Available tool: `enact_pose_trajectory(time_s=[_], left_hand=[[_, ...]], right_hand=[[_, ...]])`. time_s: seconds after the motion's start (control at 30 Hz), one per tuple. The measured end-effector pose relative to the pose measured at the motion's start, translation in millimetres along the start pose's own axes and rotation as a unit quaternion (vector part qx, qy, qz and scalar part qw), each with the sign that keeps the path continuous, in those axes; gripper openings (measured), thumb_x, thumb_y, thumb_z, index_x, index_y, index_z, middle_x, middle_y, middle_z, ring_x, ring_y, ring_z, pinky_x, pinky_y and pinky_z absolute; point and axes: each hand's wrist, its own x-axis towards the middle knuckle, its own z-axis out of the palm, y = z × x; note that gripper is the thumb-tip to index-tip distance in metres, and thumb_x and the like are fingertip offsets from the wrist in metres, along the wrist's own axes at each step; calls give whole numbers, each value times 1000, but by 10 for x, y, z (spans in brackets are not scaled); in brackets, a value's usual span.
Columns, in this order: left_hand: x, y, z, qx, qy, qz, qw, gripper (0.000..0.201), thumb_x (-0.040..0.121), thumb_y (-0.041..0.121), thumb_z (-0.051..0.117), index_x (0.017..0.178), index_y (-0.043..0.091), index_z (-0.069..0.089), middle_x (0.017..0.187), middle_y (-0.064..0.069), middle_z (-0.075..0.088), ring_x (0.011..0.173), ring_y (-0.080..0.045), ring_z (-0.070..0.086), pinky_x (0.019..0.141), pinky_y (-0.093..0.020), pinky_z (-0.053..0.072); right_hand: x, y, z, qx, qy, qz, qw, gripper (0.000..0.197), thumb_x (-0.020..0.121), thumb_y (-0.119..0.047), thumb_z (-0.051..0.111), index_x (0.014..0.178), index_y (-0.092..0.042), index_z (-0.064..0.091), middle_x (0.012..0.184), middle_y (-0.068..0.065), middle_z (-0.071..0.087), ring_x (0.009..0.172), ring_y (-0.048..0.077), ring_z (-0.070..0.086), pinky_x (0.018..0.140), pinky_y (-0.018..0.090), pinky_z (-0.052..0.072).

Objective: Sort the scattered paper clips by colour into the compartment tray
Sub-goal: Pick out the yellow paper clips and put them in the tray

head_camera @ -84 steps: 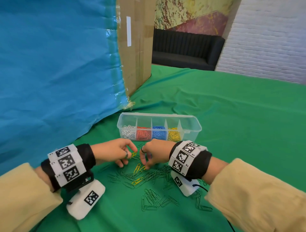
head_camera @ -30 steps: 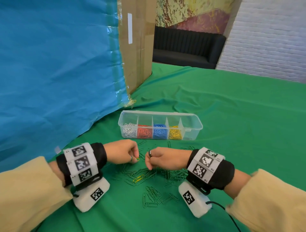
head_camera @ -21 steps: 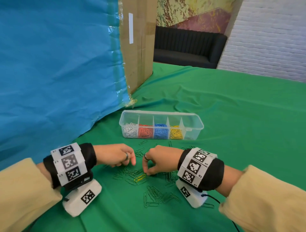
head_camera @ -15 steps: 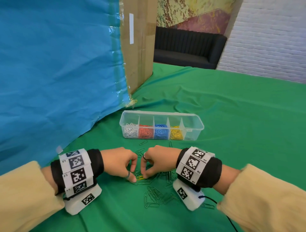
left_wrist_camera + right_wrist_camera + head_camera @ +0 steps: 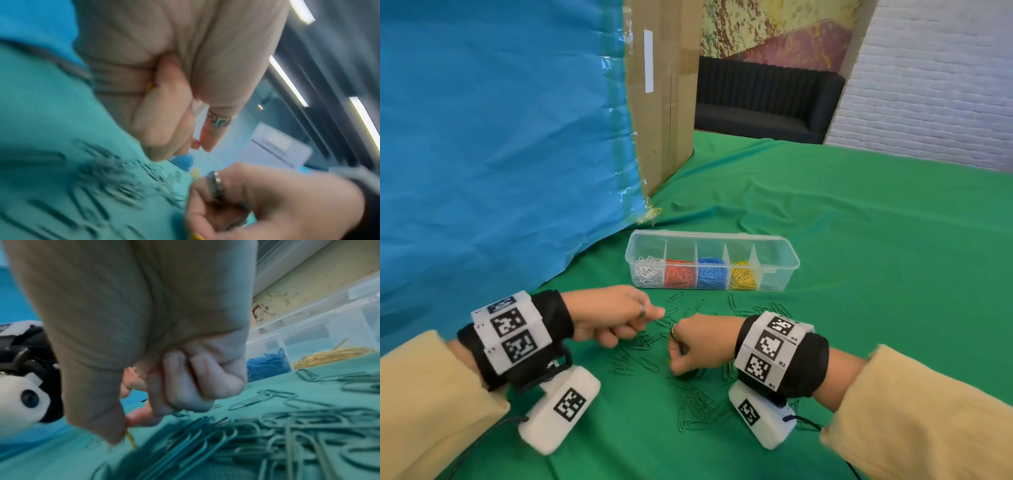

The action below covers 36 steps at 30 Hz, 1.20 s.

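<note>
A clear compartment tray (image 5: 789, 264) lies on the green cloth, holding white, red, blue and yellow clips (image 5: 742, 278) in separate compartments; its rightmost compartment looks empty. Several green paper clips (image 5: 695, 406) lie scattered in front of it. My left hand (image 5: 641, 324) hovers left of the pile with fingers curled, and a bit of yellow clip (image 5: 151, 86) shows inside them. My right hand (image 5: 676, 359) is low over the pile, thumb and finger pinching a yellow clip (image 5: 130, 440). The tray (image 5: 320, 331) stands just beyond the right hand.
A tall board covered in blue paper (image 5: 500, 144) and a cardboard box (image 5: 661, 102) rise at the left behind the tray. Green cloth (image 5: 859, 257) stretches to the right. A black sofa (image 5: 767, 99) and a white brick wall are far behind.
Both hands closed on the yellow clips in the pile, then drew apart. No yellow clips lie in the pile now. The left hand has risen up and left.
</note>
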Motion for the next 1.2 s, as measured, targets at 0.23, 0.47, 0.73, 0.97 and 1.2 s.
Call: enact_pose_trajectory(time_s=[0.23, 0.47, 0.73, 0.97, 1.2], left_hand=[[110, 273, -13, -453, -98, 3, 886, 13, 83, 24, 47, 82, 12, 43, 52, 4, 32, 30, -5, 29, 26, -12, 19], [421, 830, 199, -466, -44, 39, 883, 29, 94, 33, 38, 73, 14, 47, 53, 4, 30, 41, -9, 25, 40, -19, 21], [758, 1297, 321, -491, 36, 81, 867, 34, 91, 41, 43, 68, 16, 45, 58, 4, 21, 49, -12, 19, 50, -24, 18], [1048, 1439, 536, -491, 80, 85, 863, 34, 91, 42, 47, 70, 15, 44, 58, 3, 25, 49, -12, 22, 59, -27, 31], [1159, 1455, 608, -351, 151, 86, 920, 20, 94, 25, 46, 77, 17, 51, 78, -2, 47, 67, -15, 43, 99, -38, 29]], right_hand=[[-367, 464, -282, 475, 46, 60, 877, 32, 93, -20, 35, 62, -21, 30, 52, -6, 23, 43, 9, 18, 39, 19, 17], [-357, 1022, -852, 262, 336, 159, 891, 29, 98, -20, 41, 70, -15, 42, 62, 0, 41, 51, 13, 36, 43, 21, 35], [-267, 1173, -715, 452, 337, 100, 820, 22, 99, -16, 40, 97, -6, 60, 90, 7, 61, 80, 19, 58, 65, 20, 43], [-543, 1212, -383, 403, 468, 61, 784, 18, 97, -17, 46, 108, -17, 59, 102, 4, 68, 99, 23, 63, 96, 34, 47], [-580, 1321, -231, 441, 447, 36, 777, 12, 94, -15, 51, 104, -19, 58, 110, 4, 67, 106, 12, 60, 99, 25, 44]])
